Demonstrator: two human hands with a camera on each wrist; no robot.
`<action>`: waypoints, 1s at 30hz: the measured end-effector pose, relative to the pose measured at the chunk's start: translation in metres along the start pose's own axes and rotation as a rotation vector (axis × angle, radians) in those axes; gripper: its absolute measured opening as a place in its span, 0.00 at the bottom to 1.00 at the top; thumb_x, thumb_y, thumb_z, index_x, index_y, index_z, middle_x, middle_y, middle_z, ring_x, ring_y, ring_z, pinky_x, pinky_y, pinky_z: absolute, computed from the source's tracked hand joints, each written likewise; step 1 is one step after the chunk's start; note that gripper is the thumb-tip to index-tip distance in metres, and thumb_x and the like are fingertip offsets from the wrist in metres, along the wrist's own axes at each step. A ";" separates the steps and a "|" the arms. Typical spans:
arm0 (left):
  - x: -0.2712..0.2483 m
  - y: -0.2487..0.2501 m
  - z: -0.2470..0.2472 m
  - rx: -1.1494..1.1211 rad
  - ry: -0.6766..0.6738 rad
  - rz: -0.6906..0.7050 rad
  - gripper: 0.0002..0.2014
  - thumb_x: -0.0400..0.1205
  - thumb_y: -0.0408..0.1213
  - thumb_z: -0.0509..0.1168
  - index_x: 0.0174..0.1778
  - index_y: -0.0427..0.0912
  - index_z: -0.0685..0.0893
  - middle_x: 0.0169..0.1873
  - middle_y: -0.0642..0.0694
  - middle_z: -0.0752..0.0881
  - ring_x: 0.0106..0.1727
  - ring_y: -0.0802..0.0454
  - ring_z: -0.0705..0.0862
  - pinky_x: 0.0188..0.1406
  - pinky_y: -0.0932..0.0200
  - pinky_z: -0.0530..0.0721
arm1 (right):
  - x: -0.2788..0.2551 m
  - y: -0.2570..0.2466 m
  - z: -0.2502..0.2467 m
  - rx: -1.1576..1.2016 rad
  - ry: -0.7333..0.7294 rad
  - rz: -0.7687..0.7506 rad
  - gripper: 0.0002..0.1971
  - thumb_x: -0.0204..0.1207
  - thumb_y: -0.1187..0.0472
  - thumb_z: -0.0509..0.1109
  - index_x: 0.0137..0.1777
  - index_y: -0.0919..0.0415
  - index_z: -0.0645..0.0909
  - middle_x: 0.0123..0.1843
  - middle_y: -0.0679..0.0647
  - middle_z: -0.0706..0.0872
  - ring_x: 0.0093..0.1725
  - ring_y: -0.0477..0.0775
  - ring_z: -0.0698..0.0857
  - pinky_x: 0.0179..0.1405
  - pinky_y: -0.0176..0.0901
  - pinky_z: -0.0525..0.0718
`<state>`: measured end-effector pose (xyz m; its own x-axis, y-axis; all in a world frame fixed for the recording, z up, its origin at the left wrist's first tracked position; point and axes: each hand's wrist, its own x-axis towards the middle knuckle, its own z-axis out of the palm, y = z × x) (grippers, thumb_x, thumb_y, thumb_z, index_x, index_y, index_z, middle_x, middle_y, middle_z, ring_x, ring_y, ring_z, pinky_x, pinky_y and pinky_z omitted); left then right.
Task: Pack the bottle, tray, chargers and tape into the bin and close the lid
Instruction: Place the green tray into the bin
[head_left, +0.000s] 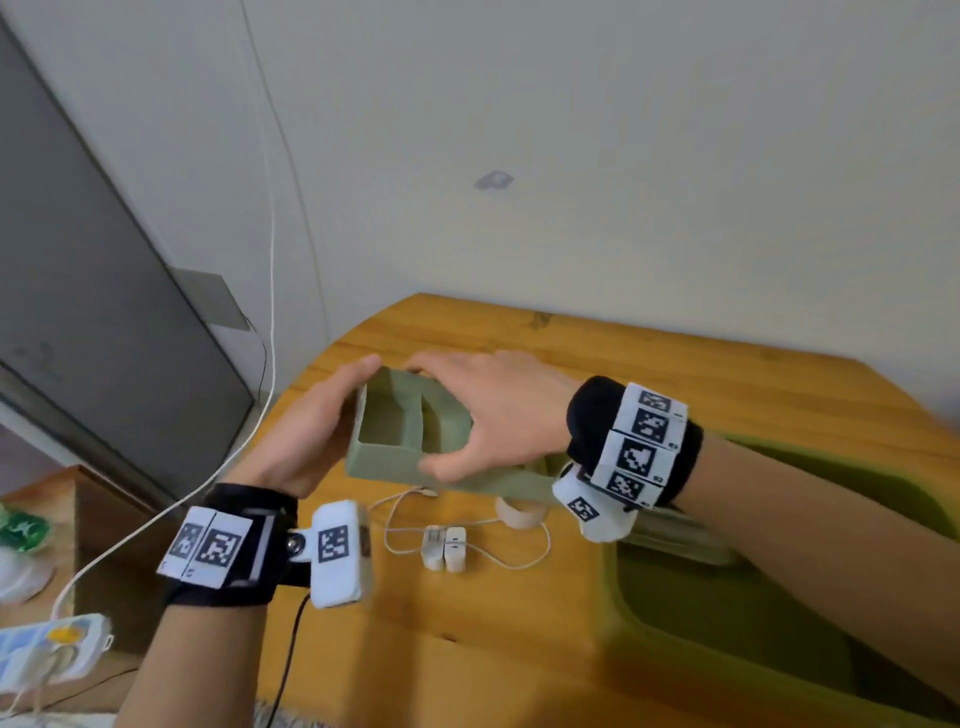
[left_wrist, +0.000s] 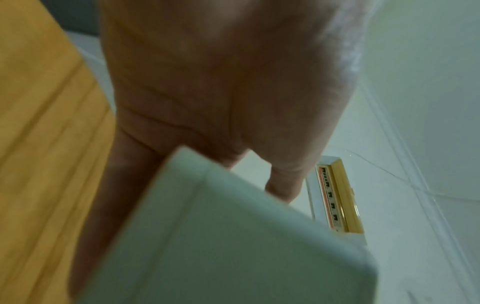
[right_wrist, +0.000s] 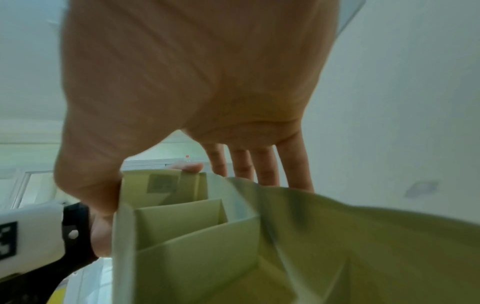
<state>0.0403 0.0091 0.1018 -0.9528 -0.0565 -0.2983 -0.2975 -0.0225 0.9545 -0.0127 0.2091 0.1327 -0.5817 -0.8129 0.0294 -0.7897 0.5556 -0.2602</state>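
Observation:
A sage-green tray (head_left: 387, 460) with divided compartments is held up above the wooden table (head_left: 675, 374). My left hand (head_left: 317, 426) grips its left end, and my right hand (head_left: 493, 410) spans it from above, thumb on the near wall and fingers over the far wall. The wrist views show the left hand (left_wrist: 221, 92) against the tray (left_wrist: 221, 236) and the right hand (right_wrist: 194, 82) over its compartments (right_wrist: 187, 232). Two white chargers (head_left: 442, 548) with thin cables and a roll of tape (head_left: 519, 512) lie on the table below. The olive bin (head_left: 727, 597) stands open at the right. No bottle is in view.
The wall runs close behind the table. A white cable (head_left: 270, 260) hangs down it to a power strip (head_left: 52, 649) at the lower left. A lower wooden stand (head_left: 104, 545) sits left of the table, beside a grey panel (head_left: 78, 260).

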 end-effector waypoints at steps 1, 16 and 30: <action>0.001 0.004 0.014 -0.016 -0.035 0.016 0.25 0.88 0.54 0.55 0.59 0.38 0.89 0.56 0.35 0.92 0.55 0.42 0.89 0.65 0.43 0.81 | -0.012 0.007 -0.010 -0.032 0.012 0.001 0.45 0.65 0.27 0.72 0.78 0.47 0.64 0.62 0.44 0.85 0.49 0.52 0.85 0.41 0.47 0.79; 0.062 -0.111 0.210 0.591 -0.233 -0.107 0.18 0.80 0.51 0.70 0.63 0.46 0.82 0.41 0.52 0.89 0.33 0.52 0.88 0.33 0.56 0.87 | -0.212 0.161 0.052 -0.070 -0.505 0.385 0.54 0.63 0.20 0.70 0.80 0.53 0.59 0.44 0.55 0.88 0.38 0.53 0.89 0.36 0.52 0.92; 0.073 -0.120 0.220 0.570 -0.158 -0.115 0.16 0.83 0.35 0.71 0.64 0.32 0.84 0.35 0.45 0.88 0.31 0.43 0.86 0.28 0.53 0.87 | -0.193 0.165 0.158 -0.198 -0.656 0.367 0.59 0.72 0.32 0.74 0.89 0.63 0.46 0.51 0.58 0.88 0.42 0.56 0.81 0.38 0.47 0.82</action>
<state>-0.0068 0.2270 -0.0333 -0.8969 0.0643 -0.4376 -0.3435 0.5218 0.7808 0.0001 0.4302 -0.0684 -0.6271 -0.4734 -0.6186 -0.6248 0.7799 0.0366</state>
